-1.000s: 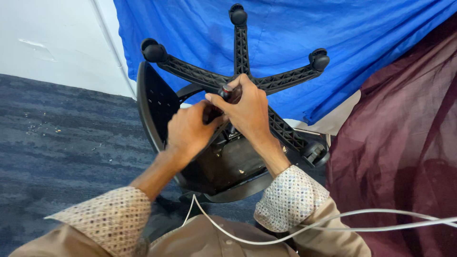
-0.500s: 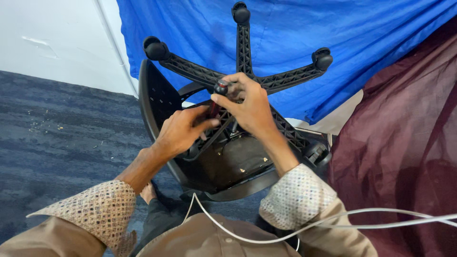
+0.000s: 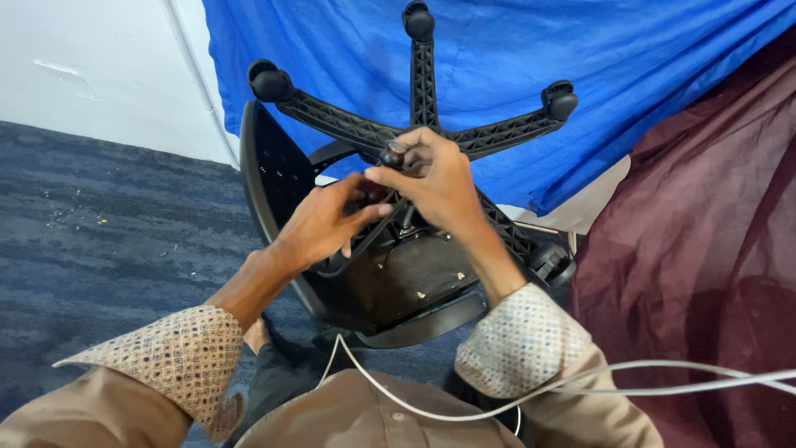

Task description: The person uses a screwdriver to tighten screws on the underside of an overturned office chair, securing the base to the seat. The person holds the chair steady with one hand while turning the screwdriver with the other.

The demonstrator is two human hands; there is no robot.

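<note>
A black office chair point(image 3: 390, 282) lies tipped over in front of me, its underside facing me and its five-armed caster base point(image 3: 423, 124) sticking up. My right hand point(image 3: 435, 182) is closed around the hub at the centre of the base, fingers pinching a small dark round part there. My left hand point(image 3: 327, 224) rests on the seat's underside just left of the hub, fingers curled on a black lever. Both hands touch each other at the fingertips.
A blue cloth point(image 3: 497, 58) hangs behind the chair and a maroon cloth point(image 3: 696, 249) drapes at the right. Grey-blue carpet point(image 3: 99, 224) covers the floor on the left, below a white wall point(image 3: 91, 66). A white cable point(image 3: 580, 386) crosses my lap.
My left hand slid down and left off the hub to the lever on the seat's underside. My right hand stays on the hub.
</note>
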